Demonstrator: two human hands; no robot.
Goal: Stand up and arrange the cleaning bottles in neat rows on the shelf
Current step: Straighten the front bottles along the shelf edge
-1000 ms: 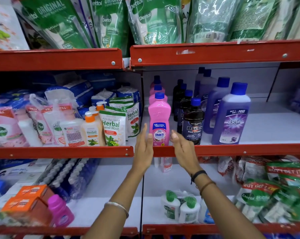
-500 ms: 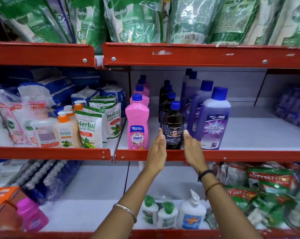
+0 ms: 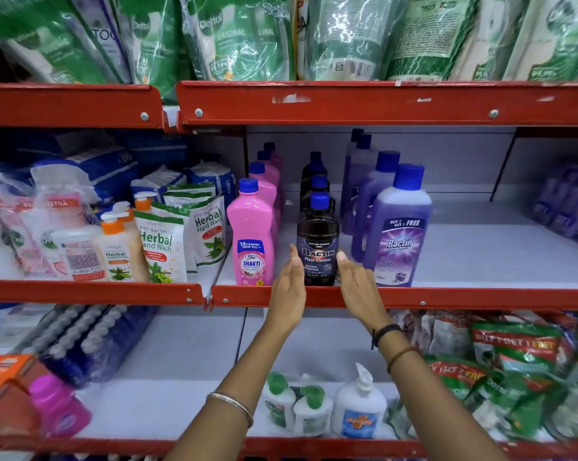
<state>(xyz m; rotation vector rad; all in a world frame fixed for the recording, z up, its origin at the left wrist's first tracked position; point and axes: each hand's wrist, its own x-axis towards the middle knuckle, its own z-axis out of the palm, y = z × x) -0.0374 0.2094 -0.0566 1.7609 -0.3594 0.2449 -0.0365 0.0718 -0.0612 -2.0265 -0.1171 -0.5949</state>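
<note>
Three rows of upright bottles stand on the middle shelf. The pink Shakti bottle heads the left row, the black Bactin bottle the middle one, the purple Bactin bottle the right one. My left hand and my right hand are held flat and open on either side of the black bottle's base, palms facing each other. The right fingertips touch or nearly touch its label; the left hand sits a little apart.
The shelf's red front rail runs under my hands. Herbal hand wash pouches and pump bottles fill the left bay. Green Dettol refill packs hang overhead. White pump bottles stand below, and more purple packs lie at the right.
Both hands shifted from flanking the pink bottle to flanking the black bottle. The view moved right and closer to the shelf.
</note>
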